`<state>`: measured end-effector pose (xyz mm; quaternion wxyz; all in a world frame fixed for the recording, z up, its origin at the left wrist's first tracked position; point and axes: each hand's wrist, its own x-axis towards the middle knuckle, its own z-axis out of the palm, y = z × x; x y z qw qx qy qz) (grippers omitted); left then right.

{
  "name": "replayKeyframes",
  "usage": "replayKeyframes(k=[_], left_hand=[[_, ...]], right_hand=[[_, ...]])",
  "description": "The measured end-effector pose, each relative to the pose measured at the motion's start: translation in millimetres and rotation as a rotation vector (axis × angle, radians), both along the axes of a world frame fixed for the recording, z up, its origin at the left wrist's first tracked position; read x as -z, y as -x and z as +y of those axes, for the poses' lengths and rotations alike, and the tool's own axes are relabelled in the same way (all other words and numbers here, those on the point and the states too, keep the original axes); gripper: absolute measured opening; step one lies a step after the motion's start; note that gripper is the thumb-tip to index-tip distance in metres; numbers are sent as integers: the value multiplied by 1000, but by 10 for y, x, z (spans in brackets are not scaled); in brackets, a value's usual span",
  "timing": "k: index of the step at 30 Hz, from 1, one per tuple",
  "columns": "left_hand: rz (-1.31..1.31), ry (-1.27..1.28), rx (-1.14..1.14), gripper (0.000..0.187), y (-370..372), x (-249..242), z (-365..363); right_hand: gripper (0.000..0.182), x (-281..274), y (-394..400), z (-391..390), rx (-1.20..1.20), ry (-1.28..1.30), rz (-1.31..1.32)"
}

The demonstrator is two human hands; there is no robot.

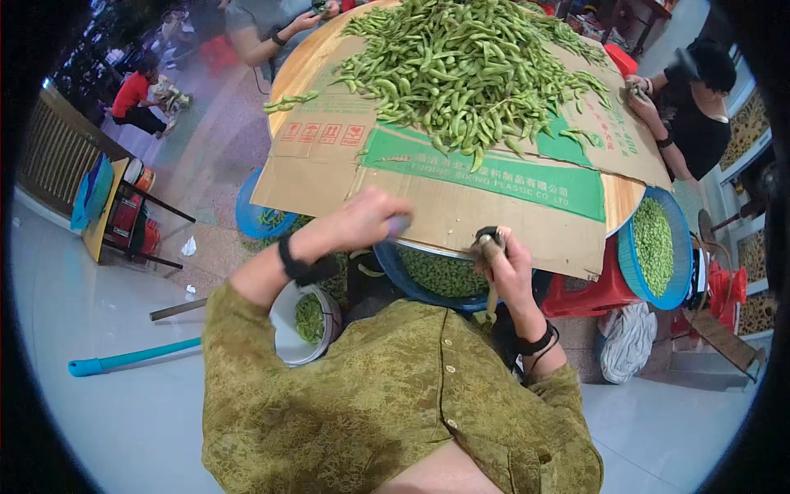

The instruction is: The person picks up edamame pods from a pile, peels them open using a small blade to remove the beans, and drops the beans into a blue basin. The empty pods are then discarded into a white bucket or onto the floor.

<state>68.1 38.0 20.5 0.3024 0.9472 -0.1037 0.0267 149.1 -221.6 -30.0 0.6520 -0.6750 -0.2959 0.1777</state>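
Note:
A big heap of green soybean pods [469,74] lies on a flattened cardboard sheet [313,177] over a round wooden table. My left hand [370,218] is over the sheet's near edge, its curled fingers smeared by motion. Farther right, my right hand [506,262] is closed at the same edge, with dark coverings on its fingertips. Whatever it may pinch is too small to make out. Below both hands, a blue basin [395,267] holds shelled green beans [444,276], partly hidden by the cardboard.
A white bucket [288,337] with green pods or shells stands by my lap. At right, a blue basket [629,255] of beans rests near a red stool [576,298]. People sit around the table, one person [699,107] at right. A teal pole [136,361] lies left.

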Motion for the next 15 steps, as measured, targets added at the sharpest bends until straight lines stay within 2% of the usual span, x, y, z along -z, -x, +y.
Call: replayKeyframes(k=[2, 7, 9, 11, 12, 13, 15], left_hand=[[-94, 18, -15, 14, -479, 82, -79], [-97, -147, -236, 26, -1448, 352, -429], [-164, -242, -336, 22, -1632, 510, -529], [-180, -291, -328, 18, -1818, 661, -553], [-118, -213, -420, 15, -1861, 650, -601], [-262, -121, -450, 13, -2060, 996, -553], [-53, -22, -449, 14, -1793, 583, -589]], right_hand=[[12, 67, -91, 20, 26, -198, 267], [22, 106, -101, 59, 51, -169, 174], [28, 55, -93, 50, 73, -175, 207], [31, 59, -73, 70, 117, -151, 189], [31, 71, -70, 74, 137, -151, 226], [30, 70, -86, 56, 118, -157, 258], [29, 96, -138, 49, 90, -222, 319]])
